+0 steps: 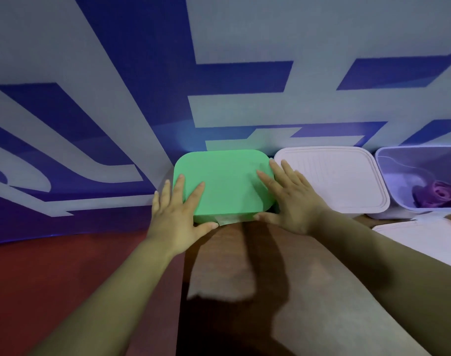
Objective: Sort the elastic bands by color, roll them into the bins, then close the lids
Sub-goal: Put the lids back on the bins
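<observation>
At the desk's point(214, 265) far edge, our left grip point(178, 217) and right grip point(291, 201) lie flat, released, on the green lid point(227, 183); uneven pressing could leave one corner unseated.

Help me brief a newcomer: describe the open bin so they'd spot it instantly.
Three bins line the blue-and-white wall. The open bin is rightmost. Unlike neighbours under the green lid and white lid, it is lavender, lidless, holding rolled purple bands.

Both hands, left point(178, 222) and right point(291, 201), press flat on the green lid point(224, 183).
</observation>
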`<state>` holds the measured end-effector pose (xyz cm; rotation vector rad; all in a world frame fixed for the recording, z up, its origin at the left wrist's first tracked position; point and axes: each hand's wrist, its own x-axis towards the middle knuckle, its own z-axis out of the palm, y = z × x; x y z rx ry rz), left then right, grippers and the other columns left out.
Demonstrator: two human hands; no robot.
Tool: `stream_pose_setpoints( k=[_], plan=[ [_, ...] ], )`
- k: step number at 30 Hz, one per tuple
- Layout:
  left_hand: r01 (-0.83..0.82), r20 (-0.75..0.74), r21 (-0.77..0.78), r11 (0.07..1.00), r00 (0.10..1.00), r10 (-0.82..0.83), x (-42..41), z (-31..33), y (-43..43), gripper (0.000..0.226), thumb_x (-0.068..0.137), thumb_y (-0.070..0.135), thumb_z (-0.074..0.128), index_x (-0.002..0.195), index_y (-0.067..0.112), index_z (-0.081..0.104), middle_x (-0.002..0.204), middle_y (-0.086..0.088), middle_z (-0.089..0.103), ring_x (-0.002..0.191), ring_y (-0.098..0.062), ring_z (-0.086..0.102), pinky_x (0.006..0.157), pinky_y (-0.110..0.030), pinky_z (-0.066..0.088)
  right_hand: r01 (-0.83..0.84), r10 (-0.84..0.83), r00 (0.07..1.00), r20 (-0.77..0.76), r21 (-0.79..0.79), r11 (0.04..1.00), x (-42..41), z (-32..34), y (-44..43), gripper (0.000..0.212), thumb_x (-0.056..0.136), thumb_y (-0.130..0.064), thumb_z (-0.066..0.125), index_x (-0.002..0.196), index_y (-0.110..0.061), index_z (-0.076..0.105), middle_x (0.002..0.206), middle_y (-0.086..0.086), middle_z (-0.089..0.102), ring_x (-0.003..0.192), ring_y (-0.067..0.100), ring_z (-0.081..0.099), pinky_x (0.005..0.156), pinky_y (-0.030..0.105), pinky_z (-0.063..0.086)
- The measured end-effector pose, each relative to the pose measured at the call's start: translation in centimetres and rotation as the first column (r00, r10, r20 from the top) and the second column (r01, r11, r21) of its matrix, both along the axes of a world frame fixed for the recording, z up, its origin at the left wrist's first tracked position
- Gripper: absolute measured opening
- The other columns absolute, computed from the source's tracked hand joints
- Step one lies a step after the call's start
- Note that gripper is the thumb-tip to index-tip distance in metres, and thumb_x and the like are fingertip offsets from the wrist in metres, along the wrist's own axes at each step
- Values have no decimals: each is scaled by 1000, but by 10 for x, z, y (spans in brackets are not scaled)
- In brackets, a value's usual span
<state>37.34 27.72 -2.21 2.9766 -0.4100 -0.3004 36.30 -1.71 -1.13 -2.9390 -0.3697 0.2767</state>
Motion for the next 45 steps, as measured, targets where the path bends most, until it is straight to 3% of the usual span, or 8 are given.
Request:
stream_pose_setpoints(
  k=[7,13,24,27,32,36,41,45],
  plan=[
    [181,92,-39,983,980,-177,-73,20,-93,91,83,80,39,157,37,9,166,-12,3,152,-37,-2,123,-56,6,229,-232,968,91,37,973,-127,-13,-99,87,81,-74,40,153,-26,30,163,12,17,150,35,15,117,51,26],
    [306,-129,-83,949,940,-314,-154,-9,-227,88,87,77,38,156,41,-3,167,-5,-9,153,-29,-12,124,-50,0,503,-509,853,-113,-83,860,-236,-42,-227,85,82,-73,42,153,-28,26,163,14,16,146,43,20,114,51,32],
    [221,-367,11,975,908,-201,-228,-67,-428,79,91,73,35,154,49,-6,165,1,-19,153,-33,-9,123,-50,2,400,-426,849,-313,-146,905,-289,-83,-391,80,82,-70,37,149,-35,14,163,-4,9,146,36,13,116,46,25],
    [185,-412,59,981,900,-145,-246,-78,-437,79,92,73,32,153,47,-10,163,4,-26,151,-32,-19,122,-52,-1,400,-408,836,-367,-103,911,-306,-85,-394,75,89,-62,40,152,-38,7,165,-9,-2,151,33,-1,121,48,13],
    [106,-442,20,994,893,-86,-278,-71,-434,81,93,65,43,156,42,-3,165,5,-20,153,-28,-10,123,-47,9,382,-303,862,-407,126,915,-339,-80,-406,62,82,-52,47,141,-49,25,156,-16,28,149,34,16,117,49,22],
    [-189,-464,-222,957,883,67,-292,-62,-454,76,91,48,60,154,33,21,166,8,3,150,-19,22,115,-30,28,596,-406,784,-470,385,705,-345,-76,-420,50,86,-34,62,134,-37,51,134,-12,55,135,20,43,108,33,38],
    [-229,-358,-270,935,925,124,-290,-46,-473,71,88,44,65,150,33,33,159,10,27,144,-18,25,114,-30,30,703,-468,712,-524,540,463,-321,-59,-414,34,83,-29,70,115,-38,63,107,-19,66,104,5,63,88,18,45],
    [-76,-86,-153,985,994,64,-282,-25,-462,55,88,51,64,139,37,50,152,14,42,132,-22,36,111,-36,35,639,-499,764,-409,581,504,-319,-40,-430,46,75,-25,79,116,-35,62,101,-22,64,91,-2,58,77,2,38]
  ],
)
